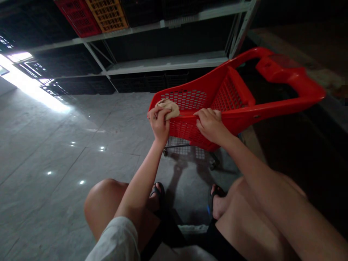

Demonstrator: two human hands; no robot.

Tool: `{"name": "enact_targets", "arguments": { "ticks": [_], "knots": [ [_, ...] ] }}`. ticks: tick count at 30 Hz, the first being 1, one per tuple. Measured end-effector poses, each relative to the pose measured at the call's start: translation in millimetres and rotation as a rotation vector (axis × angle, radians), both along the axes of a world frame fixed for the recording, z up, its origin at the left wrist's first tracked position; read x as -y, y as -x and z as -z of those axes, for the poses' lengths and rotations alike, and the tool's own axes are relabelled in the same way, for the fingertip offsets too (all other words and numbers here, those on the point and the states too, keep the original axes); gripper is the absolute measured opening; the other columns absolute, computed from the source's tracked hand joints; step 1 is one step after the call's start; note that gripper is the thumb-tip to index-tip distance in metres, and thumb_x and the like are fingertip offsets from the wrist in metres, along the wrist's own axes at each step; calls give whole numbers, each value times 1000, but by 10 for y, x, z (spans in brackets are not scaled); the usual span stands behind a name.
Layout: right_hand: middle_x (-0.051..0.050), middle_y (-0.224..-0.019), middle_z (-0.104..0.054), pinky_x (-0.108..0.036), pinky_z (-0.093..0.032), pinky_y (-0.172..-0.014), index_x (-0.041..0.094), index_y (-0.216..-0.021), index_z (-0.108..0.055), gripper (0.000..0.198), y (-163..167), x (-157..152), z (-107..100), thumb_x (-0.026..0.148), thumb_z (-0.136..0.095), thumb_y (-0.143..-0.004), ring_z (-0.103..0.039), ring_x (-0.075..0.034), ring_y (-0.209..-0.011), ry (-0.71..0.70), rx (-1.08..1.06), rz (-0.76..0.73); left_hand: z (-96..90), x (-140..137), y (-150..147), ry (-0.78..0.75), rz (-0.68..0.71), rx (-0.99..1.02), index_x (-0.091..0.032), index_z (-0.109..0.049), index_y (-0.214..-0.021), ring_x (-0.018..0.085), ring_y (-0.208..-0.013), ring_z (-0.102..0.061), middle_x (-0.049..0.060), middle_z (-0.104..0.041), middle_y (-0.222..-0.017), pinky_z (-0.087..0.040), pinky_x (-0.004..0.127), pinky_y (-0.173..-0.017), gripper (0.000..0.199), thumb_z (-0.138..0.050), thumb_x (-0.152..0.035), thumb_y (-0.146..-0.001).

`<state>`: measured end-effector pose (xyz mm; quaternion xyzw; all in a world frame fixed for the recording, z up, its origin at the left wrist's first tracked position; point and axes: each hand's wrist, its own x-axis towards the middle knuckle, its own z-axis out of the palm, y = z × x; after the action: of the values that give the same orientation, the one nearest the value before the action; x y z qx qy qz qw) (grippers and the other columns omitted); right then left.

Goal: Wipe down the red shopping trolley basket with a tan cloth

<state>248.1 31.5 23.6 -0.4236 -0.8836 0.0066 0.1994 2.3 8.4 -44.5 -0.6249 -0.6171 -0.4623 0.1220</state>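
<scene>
A red plastic shopping cart (236, 121) stands in front of my knees, its handle toward the right. My left hand (160, 123) is closed on a crumpled beige cloth (170, 107) and presses it on the rim at the cart's left end. Farther right along the same near rim, my right hand (210, 123) grips the edge, fingers curled over the top. Part of the cloth is hidden under my left fingers.
Behind the cart runs a metal shelf rack (163, 65) with a red crate (78, 16), a yellow crate (108, 14) and several dark crates. Grey floor (67, 145) spreads to the left, with bright light at its far end. My feet in dark sandals are below the cart.
</scene>
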Motion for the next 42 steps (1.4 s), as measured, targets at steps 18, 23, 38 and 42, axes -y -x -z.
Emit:
{"name": "enact_targets", "arguments": {
  "ticks": [18, 23, 38, 42],
  "knots": [
    [-18, -143, -70, -65, -34, -122, 21, -131, -74, 37, -1257, -49, -364, 36, -51, -106, -50, -39, -144, -260, -55, 365, -96, -221, -1233, -41, 371, -206, -31, -76, -132, 25, -139, -56, 8, -67, -139, -53, 39, -119, 28, -57, -30, -112],
    [-17, -137, -73, -63, -30, -128, 24, -127, -75, 38, -1439, -56, -366, 29, -42, -108, -55, -37, -141, -294, -130, 411, 275, -168, -1590, 254, 430, -349, -29, -76, -131, 26, -131, -62, 10, -70, -139, -60, 34, -101, 29, -55, -23, -111],
    [-15, -147, -70, -58, -25, -133, 19, -144, -67, 49, -1609, -22, -363, 15, -39, -104, -52, -34, -145, -183, -70, 311, -529, -236, -2103, -21, 508, -190, -24, -75, -128, 24, -140, -56, 9, -66, -140, -49, 45, -123, 29, -51, -35, -116],
    [-16, -150, -68, -61, -27, -132, 19, -147, -64, 48, -1601, 14, -347, 17, -41, -105, -50, -35, -148, -179, -60, 319, -510, -296, -2330, 16, 466, -242, -24, -73, -131, 25, -143, -56, 11, -68, -139, -49, 45, -124, 32, -45, -32, -117]
  ]
}}
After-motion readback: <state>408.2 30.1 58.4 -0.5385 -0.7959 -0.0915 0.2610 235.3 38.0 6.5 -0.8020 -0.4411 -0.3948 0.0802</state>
